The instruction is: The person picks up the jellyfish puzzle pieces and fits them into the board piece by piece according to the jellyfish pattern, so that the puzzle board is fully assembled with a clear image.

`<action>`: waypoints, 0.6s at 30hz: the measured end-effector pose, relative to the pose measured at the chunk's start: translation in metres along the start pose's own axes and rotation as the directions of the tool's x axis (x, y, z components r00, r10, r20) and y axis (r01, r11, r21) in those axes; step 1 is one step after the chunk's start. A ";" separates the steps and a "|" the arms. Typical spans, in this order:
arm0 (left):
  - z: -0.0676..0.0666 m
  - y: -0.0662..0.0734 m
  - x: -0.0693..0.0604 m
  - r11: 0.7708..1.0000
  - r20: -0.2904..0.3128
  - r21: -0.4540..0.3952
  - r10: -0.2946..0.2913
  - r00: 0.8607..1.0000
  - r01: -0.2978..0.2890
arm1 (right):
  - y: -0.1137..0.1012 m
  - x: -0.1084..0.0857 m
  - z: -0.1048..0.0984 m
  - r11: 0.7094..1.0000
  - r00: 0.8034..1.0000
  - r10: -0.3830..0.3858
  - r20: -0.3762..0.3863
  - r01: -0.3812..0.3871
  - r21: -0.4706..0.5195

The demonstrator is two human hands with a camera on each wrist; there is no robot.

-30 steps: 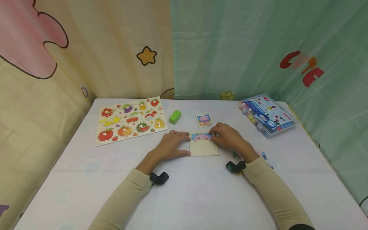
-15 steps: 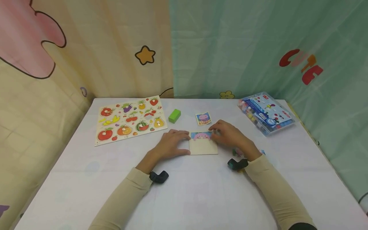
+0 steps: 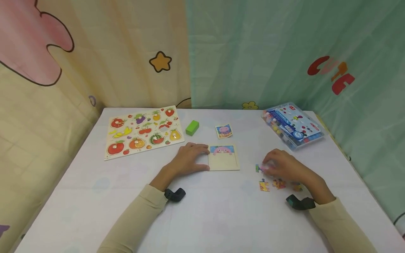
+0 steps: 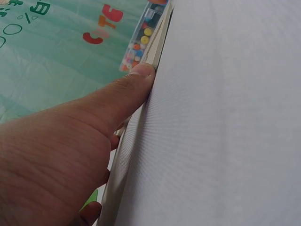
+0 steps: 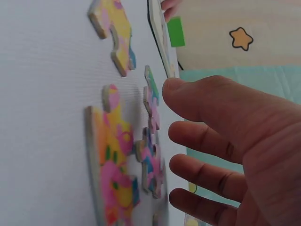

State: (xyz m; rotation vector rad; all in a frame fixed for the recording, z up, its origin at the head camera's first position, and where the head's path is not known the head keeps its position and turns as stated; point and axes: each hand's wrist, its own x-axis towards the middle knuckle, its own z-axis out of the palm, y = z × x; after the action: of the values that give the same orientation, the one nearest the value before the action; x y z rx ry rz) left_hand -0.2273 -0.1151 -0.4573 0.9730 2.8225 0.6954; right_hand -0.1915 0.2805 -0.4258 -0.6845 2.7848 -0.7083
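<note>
A small square puzzle board [image 3: 224, 163] lies mid-table, a blue-and-pink picture strip [image 3: 222, 150] across its top and bare wood below. My left hand [image 3: 188, 160] rests along its left side, thumb and fingertips touching that edge. In the left wrist view the straight thumb [image 4: 134, 80] presses the board's rim. To the right, my right hand [image 3: 283, 167] hovers over loose puzzle pieces, fingers spread and holding nothing. Beneath it are a green-and-pink piece [image 3: 259, 168] and a blue-and-pink piece [image 5: 150, 165]; a yellow piece [image 3: 264, 185] and an orange-pink one [image 3: 279, 183] lie nearer me.
Beyond the board lies a small picture card [image 3: 224, 131] with a pink creature. A green block [image 3: 192, 128] sits left of it, near a fruit puzzle board [image 3: 146, 135]. At the back right stands a clear case of beads [image 3: 294, 124]. Curtains border the table.
My right hand has left the board's upper right corner and moved right, toward me, over the loose pieces, uncovering the strip's right end. The left hand stays at the board's left edge.
</note>
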 end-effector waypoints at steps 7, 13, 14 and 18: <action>0.001 0.001 0.001 1.000 0.005 0.011 -0.009 1.000 0.009 | 0.001 -0.015 0.009 1.000 0.997 0.025 -0.069 -0.024 0.015; 0.001 0.001 0.001 1.000 0.007 0.006 -0.012 1.000 0.012 | 0.000 -0.015 0.013 0.999 0.995 0.041 -0.094 -0.042 -0.011; 0.001 0.001 0.001 1.000 0.010 0.008 -0.015 1.000 0.015 | -0.001 -0.015 0.013 0.999 0.995 0.039 -0.096 -0.041 -0.016; 0.002 0.000 0.001 1.000 0.011 0.004 -0.015 1.000 0.015 | -0.002 -0.014 0.013 0.998 0.994 0.043 -0.102 -0.046 -0.033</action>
State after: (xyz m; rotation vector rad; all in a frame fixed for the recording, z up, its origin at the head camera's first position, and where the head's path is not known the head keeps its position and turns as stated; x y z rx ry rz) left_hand -0.2280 -0.1140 -0.4592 0.9526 2.8195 0.6803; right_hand -0.1746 0.2808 -0.4356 -0.6072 2.9018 -0.7052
